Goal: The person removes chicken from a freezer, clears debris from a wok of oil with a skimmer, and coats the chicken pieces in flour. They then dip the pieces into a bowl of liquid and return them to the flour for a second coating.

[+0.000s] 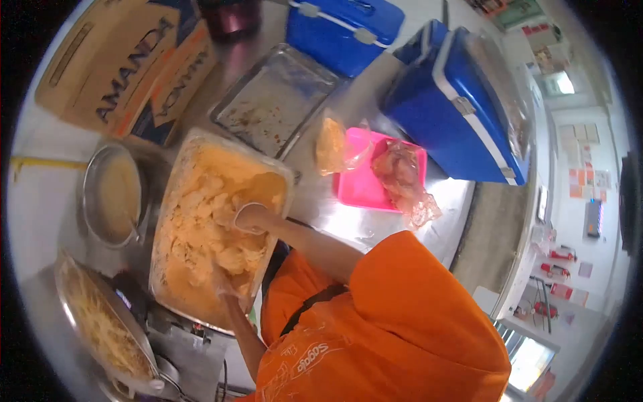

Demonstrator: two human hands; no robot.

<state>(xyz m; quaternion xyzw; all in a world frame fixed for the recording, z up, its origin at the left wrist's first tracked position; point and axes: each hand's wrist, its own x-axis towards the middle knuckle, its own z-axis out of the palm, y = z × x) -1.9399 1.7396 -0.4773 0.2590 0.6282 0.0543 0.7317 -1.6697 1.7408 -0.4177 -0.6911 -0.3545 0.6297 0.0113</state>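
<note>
A large rectangular tub (289, 194) holds orange-yellow powder and coated lumpy pieces (191, 211). Inside it, my right hand (234, 213) is sunk among the pieces, with a pale glove cuff round the wrist and its fingers hidden. My left hand (224, 285) is also in the tub, nearer its lower edge, dusted with powder. Its fingers are blurred against the mixture, so I cannot make out what either hand holds. To the left of the tub stands a metal bowl (89, 194) of pale liquid with a utensil in it.
A wide pan (151, 348) of yellowish food sits lower left. Beyond the tub are a cardboard box (114, 67) and a stained metal tray (271, 100). A pink tray (351, 184) bears bagged meat (398, 171), beside a bag of orange powder (330, 147). Blue coolers (345, 33) stand behind.
</note>
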